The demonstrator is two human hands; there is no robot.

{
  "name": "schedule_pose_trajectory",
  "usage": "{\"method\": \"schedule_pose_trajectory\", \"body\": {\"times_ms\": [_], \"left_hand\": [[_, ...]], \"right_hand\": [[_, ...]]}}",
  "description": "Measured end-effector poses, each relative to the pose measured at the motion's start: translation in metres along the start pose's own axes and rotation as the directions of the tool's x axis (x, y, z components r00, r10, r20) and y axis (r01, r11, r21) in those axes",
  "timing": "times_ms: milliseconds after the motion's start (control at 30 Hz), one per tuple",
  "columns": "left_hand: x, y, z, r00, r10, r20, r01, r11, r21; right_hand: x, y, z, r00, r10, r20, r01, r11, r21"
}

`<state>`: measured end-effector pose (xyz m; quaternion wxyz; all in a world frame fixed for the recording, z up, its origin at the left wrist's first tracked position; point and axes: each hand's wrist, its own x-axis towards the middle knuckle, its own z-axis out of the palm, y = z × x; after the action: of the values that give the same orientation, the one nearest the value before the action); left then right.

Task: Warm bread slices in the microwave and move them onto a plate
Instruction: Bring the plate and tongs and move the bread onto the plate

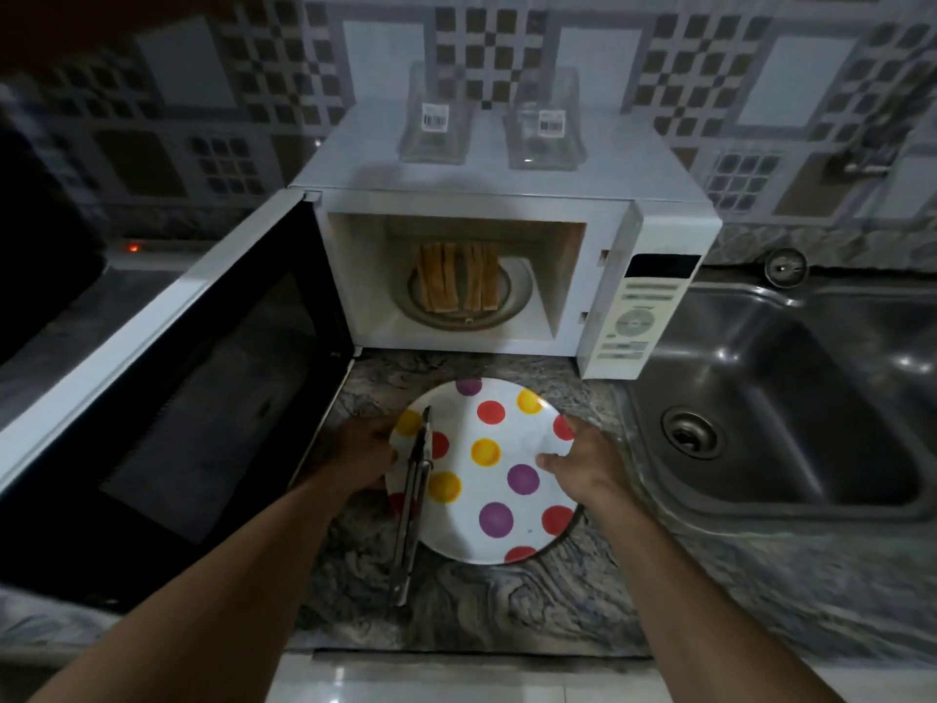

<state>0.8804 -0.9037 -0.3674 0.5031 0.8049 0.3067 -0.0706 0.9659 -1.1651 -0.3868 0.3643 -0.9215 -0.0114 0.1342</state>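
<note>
The white box-shaped microwave (507, 195) stands at the back of the mottled grey stone counter (481, 611) with its dark-windowed door (203, 398) swung wide to the left; a steel sink (786, 398) lies to the right; two clear glass containers (433, 119) sit on the oven's top. In front of the open cavity rests the round white plate with red, yellow and purple dots (456, 530), bare of bread; the toasted brown bread slices (459, 284) stand on edge on the turntable inside, straight ahead of both hands and beyond the plate, their long edges running front to back. My right hand (583, 464) clamps the plate's right rim, thumb laid over the top; my left hand (360, 451) sits against the left rim, too dim for me to tell whether its fingers grip. The slim metal tongs (413, 504) lie front to back across the plate's left edge, tips on the plate, handle end out over the counter; they are just beside the left hand, so I judge that hand the nearer to take them up before reaching for the bread.
</note>
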Motion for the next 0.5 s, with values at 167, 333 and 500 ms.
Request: {"method": "schedule_pose_trajectory", "body": {"times_ms": [167,333,500], "left_hand": [[0.036,-0.018,-0.006,0.999,0.031,0.012,-0.032,0.989,0.145],[0.02,0.004,-0.009,0.995,0.094,-0.013,-0.084,0.937,0.34],[0.014,0.002,-0.007,0.99,0.136,-0.035,-0.114,0.925,0.363]], "right_hand": [[0.01,0.0,-0.001,1.0,0.013,-0.012,-0.014,0.997,-0.075],[0.022,0.009,0.011,1.0,0.017,0.003,-0.017,0.996,-0.088],[0.03,0.012,0.018,1.0,0.009,-0.011,-0.01,0.996,-0.087]]}}
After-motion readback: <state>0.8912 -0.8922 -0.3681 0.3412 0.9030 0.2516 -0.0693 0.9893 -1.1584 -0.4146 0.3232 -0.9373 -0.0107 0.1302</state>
